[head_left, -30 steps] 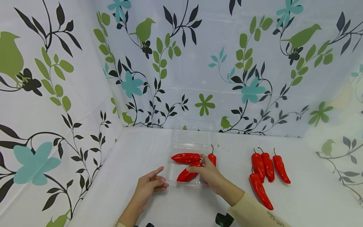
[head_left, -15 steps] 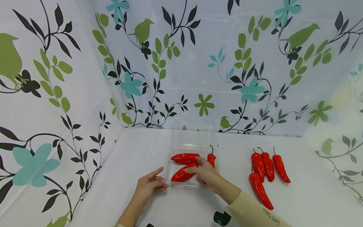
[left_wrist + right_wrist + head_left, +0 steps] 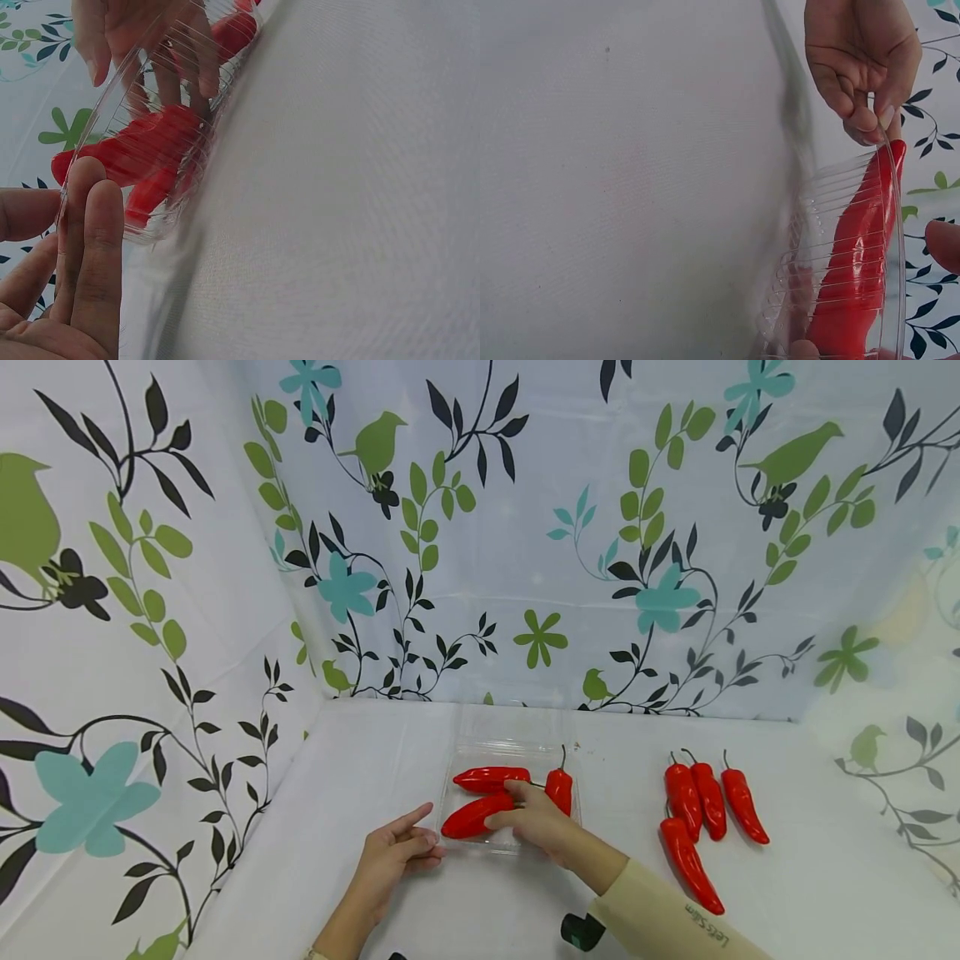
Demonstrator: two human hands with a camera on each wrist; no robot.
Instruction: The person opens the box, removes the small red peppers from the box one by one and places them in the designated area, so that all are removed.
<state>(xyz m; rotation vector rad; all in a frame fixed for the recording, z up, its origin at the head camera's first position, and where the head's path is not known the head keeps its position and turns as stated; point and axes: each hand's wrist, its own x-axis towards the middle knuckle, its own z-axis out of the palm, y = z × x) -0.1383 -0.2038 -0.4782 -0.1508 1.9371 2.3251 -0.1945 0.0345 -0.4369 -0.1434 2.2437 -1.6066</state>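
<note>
A clear plastic clamshell box (image 3: 504,846) stands on the white table, lid raised at the back. My left hand (image 3: 399,852) pinches its front left rim between thumb and fingers, as the right wrist view also shows. Inside, a red chili pepper (image 3: 474,818) lies aslant at the front, its tip near the left hand. My right hand (image 3: 543,827) reaches into the box at that pepper's stem end, fingers extended and thumb (image 3: 943,244) apart from it. Behind lies another red chili pepper (image 3: 491,778) sideways; a third red chili pepper (image 3: 559,789) is at the right, partly hidden by the right hand.
Several loose red chili peppers (image 3: 681,789) lie on the white table (image 3: 622,760) to the right of the box, one of them (image 3: 692,868) nearer the front. A patterned curtain (image 3: 525,527) hangs behind and at the sides.
My right hand has shifted left inside the box, and the front chili pepper has slid left with it, its tip now close to the left wall. The left hand keeps its place at the rim.
</note>
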